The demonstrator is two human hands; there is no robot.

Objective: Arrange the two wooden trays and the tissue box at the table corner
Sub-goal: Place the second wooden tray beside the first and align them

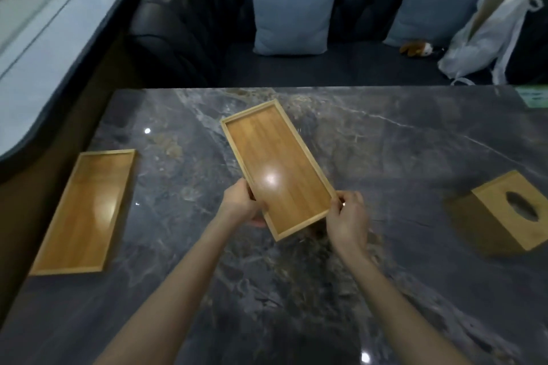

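Both hands hold the same wooden tray (277,167) at its near end. The left hand (241,201) grips the left long edge near the corner, with the thumb on the rim and the other fingers curled under the tray. The right hand (348,221) pinches the near right corner, with the thumb and fingertips closed on the rim. This tray is turned at an angle, its far end pointing away and a little to the left, and nothing lies inside it; I cannot tell if its far end touches the table (385,157) or is lifted. A second wooden tray (84,212) lies flat near the left edge of the dark marble table, well apart from the first, and it also holds nothing. The wooden tissue box (504,213) stands on the right side of the table, with an oval opening on top; no tissue is visible in the opening.
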